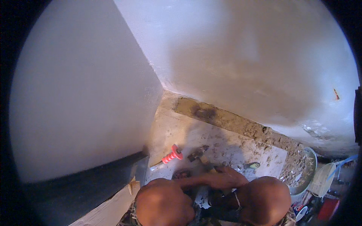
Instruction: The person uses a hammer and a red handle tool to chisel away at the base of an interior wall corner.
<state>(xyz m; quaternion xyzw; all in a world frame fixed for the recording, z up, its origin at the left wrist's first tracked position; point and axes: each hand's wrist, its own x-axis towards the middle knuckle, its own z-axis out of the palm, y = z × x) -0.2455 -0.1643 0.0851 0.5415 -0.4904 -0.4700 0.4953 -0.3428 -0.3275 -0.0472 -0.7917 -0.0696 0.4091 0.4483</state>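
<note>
My left hand (217, 181) reaches across between my bare knees toward my right hand (228, 174); the two overlap, and the left one's fingers are unclear. My right hand's fingers curl by a dark tool with a yellowish lower part (197, 153), but what they hold is hidden. A chisel with a red grip (171, 154) lies to their left on a dusty pale floor tile (213, 139). A small yellow-black tool (253, 165) lies to their right. A dark reddish object (181, 174) is partly hidden behind my left forearm.
Two white walls meet ahead. A mortar-filled strip (245, 126) runs along the right wall's foot. At right are a rubble-filled tub (310, 154), a pale bucket (322, 179) and a red object (328, 209). A dark ledge (83, 184) and wooden board (98, 213) are at left.
</note>
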